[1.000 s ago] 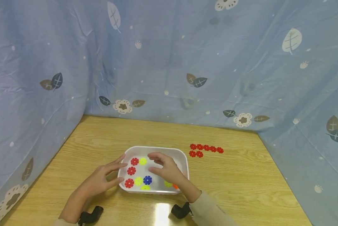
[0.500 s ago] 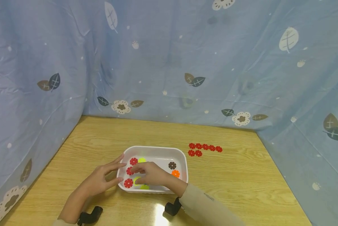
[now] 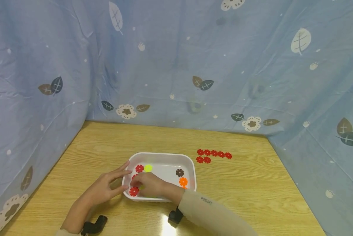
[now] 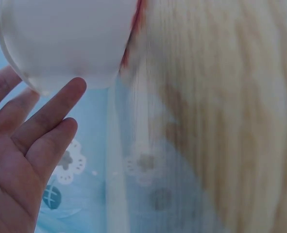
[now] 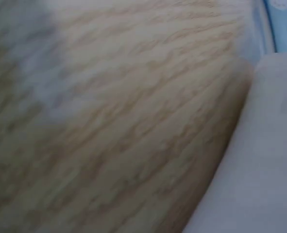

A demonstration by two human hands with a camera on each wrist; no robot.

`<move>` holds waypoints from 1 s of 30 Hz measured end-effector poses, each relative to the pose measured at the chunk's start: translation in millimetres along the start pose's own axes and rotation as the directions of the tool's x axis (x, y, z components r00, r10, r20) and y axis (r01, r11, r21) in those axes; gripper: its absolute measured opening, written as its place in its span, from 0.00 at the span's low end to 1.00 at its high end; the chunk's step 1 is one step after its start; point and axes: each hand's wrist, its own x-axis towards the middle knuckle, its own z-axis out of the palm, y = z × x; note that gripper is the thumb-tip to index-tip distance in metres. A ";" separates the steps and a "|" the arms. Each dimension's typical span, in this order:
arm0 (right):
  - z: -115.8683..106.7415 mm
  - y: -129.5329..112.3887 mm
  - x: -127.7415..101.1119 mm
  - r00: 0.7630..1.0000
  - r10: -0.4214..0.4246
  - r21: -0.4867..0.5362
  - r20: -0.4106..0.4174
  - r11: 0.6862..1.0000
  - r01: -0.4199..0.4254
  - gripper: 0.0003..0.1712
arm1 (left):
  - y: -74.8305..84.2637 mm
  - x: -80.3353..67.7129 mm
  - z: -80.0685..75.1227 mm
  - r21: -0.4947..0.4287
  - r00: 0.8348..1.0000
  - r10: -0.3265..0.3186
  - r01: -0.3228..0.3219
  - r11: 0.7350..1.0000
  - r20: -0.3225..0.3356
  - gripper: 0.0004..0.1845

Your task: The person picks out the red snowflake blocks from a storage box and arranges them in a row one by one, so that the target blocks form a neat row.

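A white tray (image 3: pixel 161 157) stands on the table with small notched flower-shaped discs in it. My left hand (image 3: pixel 104 188) rests its spread fingers against the tray's left edge; the left wrist view shows the fingers (image 4: pixel 60 111) at the white wall. Inside the tray, my right hand (image 3: pixel 149 184) reaches to the left side, fingers bent down and thumb apart from them. Just by its fingertips is a red disc (image 3: pixel 133 191); another red disc (image 3: pixel 139 168) and a yellow disc (image 3: pixel 148 168) lie farther back. The hand covers other discs. The right wrist view does not show the fingers.
Several red discs (image 3: pixel 214 153) lie in two rows on the wooden table (image 3: pixel 247 177), right of the tray. A brown disc (image 3: pixel 180 172) and an orange disc (image 3: pixel 183 182) are at the tray's right. A blue patterned curtain (image 3: pixel 170 65) surrounds the table.
My right hand has moved left and lower across the tray, uncovering the brown and orange discs and reaching the red ones. My left hand has stayed at the edge.
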 end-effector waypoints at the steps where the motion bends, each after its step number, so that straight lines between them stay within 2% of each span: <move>1: 0.6 -0.1 1.0 1.000 -0.006 -0.015 -0.001 1.000 0.006 0.20 | 0.0 0.0 -0.1 -0.003 1.000 -0.003 0.003 1.000 0.002 0.23; 7: 0.9 -2.3 6.3 0.999 -0.043 -0.105 -0.001 0.994 0.043 0.18 | -2.0 0.3 0.6 -0.020 1.000 -0.025 0.026 0.999 0.017 0.23; 15: 2.8 -2.9 9.1 0.999 -0.042 -0.139 0.016 0.989 0.044 0.17 | -3.1 0.8 1.0 -0.016 0.999 -0.030 0.030 0.999 0.016 0.24; 23: 0.7 -4.1 8.9 0.996 -0.089 -0.127 0.032 0.988 0.092 0.18 | -2.6 2.2 0.3 -0.027 1.000 0.018 -0.017 0.999 0.006 0.23; 30: 0.6 -3.4 9.2 0.990 -0.130 -0.163 0.056 0.977 0.137 0.16 | -1.7 0.1 0.1 -0.001 1.000 -0.027 0.027 1.000 0.011 0.23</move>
